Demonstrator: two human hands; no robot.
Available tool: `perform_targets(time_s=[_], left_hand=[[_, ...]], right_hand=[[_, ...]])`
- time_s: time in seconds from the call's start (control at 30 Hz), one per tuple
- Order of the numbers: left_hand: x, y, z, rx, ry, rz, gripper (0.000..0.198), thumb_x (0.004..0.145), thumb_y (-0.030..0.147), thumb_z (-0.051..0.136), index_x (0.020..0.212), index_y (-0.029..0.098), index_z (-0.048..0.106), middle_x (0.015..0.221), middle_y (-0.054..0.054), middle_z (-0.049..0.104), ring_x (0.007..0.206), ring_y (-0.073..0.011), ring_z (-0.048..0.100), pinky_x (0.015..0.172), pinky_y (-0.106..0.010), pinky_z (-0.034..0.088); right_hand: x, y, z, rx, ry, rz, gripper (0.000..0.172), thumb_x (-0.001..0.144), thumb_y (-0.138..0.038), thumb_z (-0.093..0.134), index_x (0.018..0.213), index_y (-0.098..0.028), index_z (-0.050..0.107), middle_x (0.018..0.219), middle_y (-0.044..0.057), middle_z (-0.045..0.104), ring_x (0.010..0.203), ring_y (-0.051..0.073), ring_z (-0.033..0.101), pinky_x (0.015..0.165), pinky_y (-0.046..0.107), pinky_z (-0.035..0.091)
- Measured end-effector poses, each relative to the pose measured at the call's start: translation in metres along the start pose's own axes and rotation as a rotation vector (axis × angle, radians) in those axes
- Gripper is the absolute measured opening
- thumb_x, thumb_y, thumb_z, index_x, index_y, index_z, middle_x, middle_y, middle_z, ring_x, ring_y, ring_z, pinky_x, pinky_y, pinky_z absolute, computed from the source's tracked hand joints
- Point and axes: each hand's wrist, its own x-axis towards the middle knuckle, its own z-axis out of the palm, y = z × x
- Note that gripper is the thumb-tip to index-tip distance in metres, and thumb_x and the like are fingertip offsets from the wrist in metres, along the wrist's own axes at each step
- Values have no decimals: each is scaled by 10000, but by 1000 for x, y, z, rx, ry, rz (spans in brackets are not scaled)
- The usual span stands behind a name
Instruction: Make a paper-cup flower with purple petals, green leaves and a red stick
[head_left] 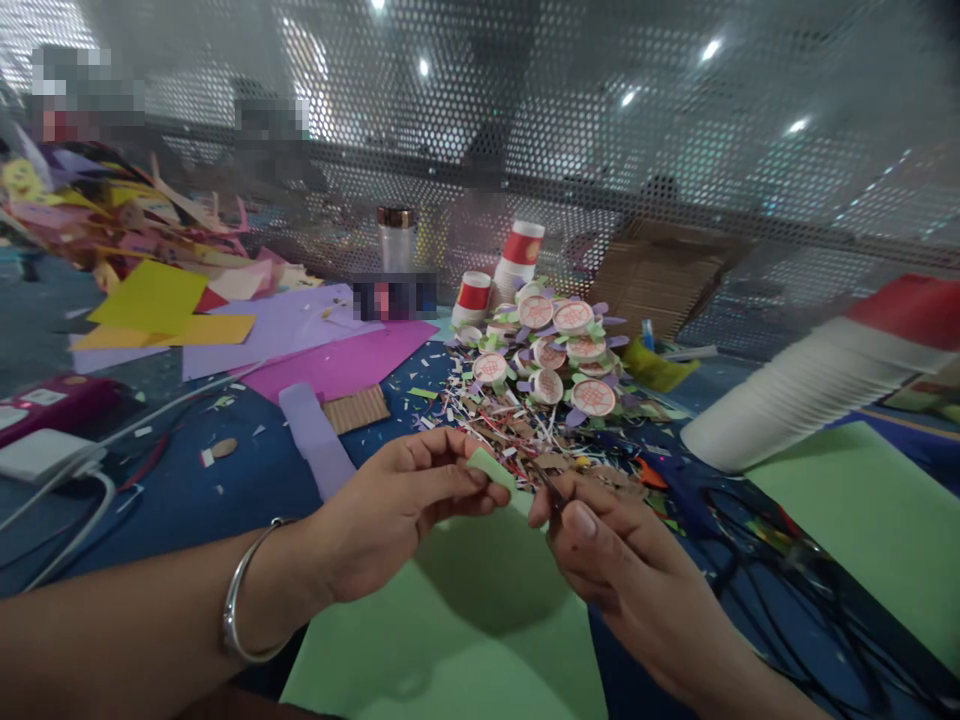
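My left hand [420, 500] pinches a small folded-looking piece of light green paper [491, 468] between thumb and fingers. Close by on the right, my right hand [615, 560] is closed around a pair of scissors [551, 488]; only a bit of the dark blades shows, pointing toward the green piece, and the handles are hidden in my fingers. Beneath both hands lies a large green sheet [450, 640], shaded by them. Just beyond, paper scraps [517, 435] surround a heap of small white discs [547, 352] with red print and green and purple paper tabs.
Stacked paper cups [817, 370] lean at the right beside another green sheet [870, 510] and black cables [795, 590]. Purple sheets [262, 325], a magenta sheet [337, 362] and a cardboard piece [357, 408] lie left. A bottle [396, 240] stands before the perforated metal panel [450, 130].
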Motion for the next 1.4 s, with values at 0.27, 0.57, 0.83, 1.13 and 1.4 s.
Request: perform_targets(time_s=[0.27,0.57,0.83,1.13,1.4], left_hand=[[4,3,-4,25,47,25,185,769,153,773,851,135,607,744,-24,720,684,-85,663,684,-171,507],[6,2,-7,16,45,27,188,790,145,763,864,138,590,742,-19,711,691,-81,668,681,-159,513],[5,4,-5,43,44,34,163,784,139,744,854,138,598,739,-19,712,689,-84,662,678,-165,508],[6,2,-9,72,35,58,149,799,166,744,870,146,615,763,-17,723,714,-90,668,692,-178,503],[3,2,-6,112,30,115,120,813,151,730,858,144,619,751,-2,718,714,-87,674,702,-181,514]], right_hand=[[0,0,1,119,-75,130,397,924,-551,632,869,-158,644,558,-105,254,472,46,127,407,189,88],[-2,0,0,143,-102,153,397,917,-544,647,871,-150,650,553,-110,246,467,44,111,405,194,75],[-1,0,0,137,-106,176,423,900,-561,662,868,-140,653,545,-111,256,458,33,124,399,189,78],[0,0,-1,143,-115,168,414,900,-553,668,864,-141,658,544,-113,240,462,34,120,399,186,80],[-1,-1,-1,138,-110,171,419,899,-559,666,876,-141,660,547,-112,244,463,34,127,399,183,83]])
